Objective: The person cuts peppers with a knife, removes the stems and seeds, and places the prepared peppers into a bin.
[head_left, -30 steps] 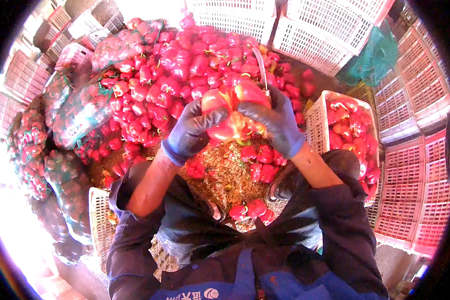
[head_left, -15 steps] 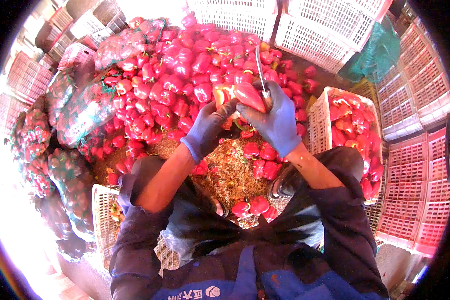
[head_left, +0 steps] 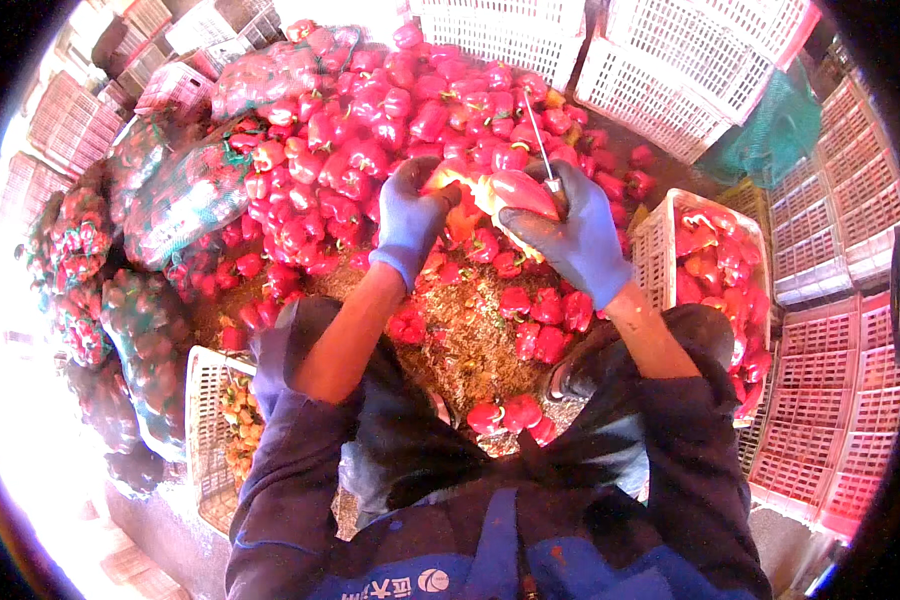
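Observation:
My left hand [head_left: 410, 215], in a blue glove with dark palm and fingers, is closed on one red pepper piece [head_left: 460, 215] with its pale inside showing. My right hand [head_left: 575, 235], gloved alike, grips another red pepper piece [head_left: 522, 193] and also a knife [head_left: 538, 137], whose thin blade points up and away. A narrow gap separates the two pieces, though I cannot tell whether they still join. Behind the hands spreads a big heap of whole red peppers [head_left: 360, 130]. Several loose peppers [head_left: 550, 310] lie on the littered ground below my hands.
By my right knee stands a crate [head_left: 652, 262] filled with red pepper pieces [head_left: 720, 260]. A crate [head_left: 206, 440] at my left holds yellowish-green scraps [head_left: 240, 425]. Full net sacks [head_left: 185, 200] line the left. Stacked crates [head_left: 660, 80] and green netting [head_left: 770, 125] stand behind and right.
My hands have drawn apart, and the pepper between them has opened into two parts. The knife stays in my right hand. The whole view has shifted slightly.

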Demonstrator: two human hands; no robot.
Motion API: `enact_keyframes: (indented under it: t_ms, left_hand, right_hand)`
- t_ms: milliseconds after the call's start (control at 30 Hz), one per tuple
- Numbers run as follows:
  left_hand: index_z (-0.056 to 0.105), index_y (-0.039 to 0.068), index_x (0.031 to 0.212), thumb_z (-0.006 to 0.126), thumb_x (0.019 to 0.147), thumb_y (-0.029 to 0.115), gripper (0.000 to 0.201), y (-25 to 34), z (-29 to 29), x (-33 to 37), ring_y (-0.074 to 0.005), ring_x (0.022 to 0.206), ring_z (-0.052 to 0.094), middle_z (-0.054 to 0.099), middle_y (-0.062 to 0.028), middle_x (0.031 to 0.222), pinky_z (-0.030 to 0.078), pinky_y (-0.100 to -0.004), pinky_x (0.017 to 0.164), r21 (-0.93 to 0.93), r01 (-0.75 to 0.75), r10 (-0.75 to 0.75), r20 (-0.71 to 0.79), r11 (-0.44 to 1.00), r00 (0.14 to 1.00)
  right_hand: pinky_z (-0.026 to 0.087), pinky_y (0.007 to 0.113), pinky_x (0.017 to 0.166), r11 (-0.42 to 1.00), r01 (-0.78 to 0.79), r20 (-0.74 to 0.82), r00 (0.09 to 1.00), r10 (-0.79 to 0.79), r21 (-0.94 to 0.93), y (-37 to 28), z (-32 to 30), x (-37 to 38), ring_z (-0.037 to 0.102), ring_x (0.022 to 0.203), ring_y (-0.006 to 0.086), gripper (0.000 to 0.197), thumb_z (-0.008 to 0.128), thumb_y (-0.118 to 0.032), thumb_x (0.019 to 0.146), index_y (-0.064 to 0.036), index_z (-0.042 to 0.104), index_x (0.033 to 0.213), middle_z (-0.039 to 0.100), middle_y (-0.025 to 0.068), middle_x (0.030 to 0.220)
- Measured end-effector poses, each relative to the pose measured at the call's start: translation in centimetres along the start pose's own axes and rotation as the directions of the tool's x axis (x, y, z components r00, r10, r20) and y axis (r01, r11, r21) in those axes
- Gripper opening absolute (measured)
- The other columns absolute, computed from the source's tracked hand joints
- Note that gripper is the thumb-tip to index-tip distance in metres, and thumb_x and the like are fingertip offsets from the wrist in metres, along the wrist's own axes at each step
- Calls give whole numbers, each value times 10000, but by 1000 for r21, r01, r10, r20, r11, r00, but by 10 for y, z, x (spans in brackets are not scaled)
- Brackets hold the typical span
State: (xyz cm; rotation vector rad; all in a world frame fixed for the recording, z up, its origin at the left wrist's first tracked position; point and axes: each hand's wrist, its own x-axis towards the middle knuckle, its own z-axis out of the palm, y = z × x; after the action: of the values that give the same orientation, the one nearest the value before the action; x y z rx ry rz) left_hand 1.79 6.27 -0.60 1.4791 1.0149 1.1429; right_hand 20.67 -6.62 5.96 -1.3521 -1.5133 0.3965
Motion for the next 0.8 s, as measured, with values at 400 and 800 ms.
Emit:
enact_keyframes:
  t_ms: [400,800]
  left_hand:
    - [593,65,1346,805,694,94,686,13,-11,15,-324,975,723,737,-164,1053,567,-408,876,711,-162,245,-15,684,970]
    - [617,-46,1303,826,761,104,600,-2,19,-22,-225,1099,660,691,-172,1205,550,-340,906,119,-38,18,169,992,986]
  right_hand:
    - [546,299,764,941,-231,-80,963,258,247,1,-31,-1,657,839,136,337,829,-189,848,-9,661,1078,709,62,937]
    - [564,334,853,999,-54,-146,988,54,1,-4,10,-12,696,949,182,672,924,-384,757,-6,619,1220,721,96,1054]
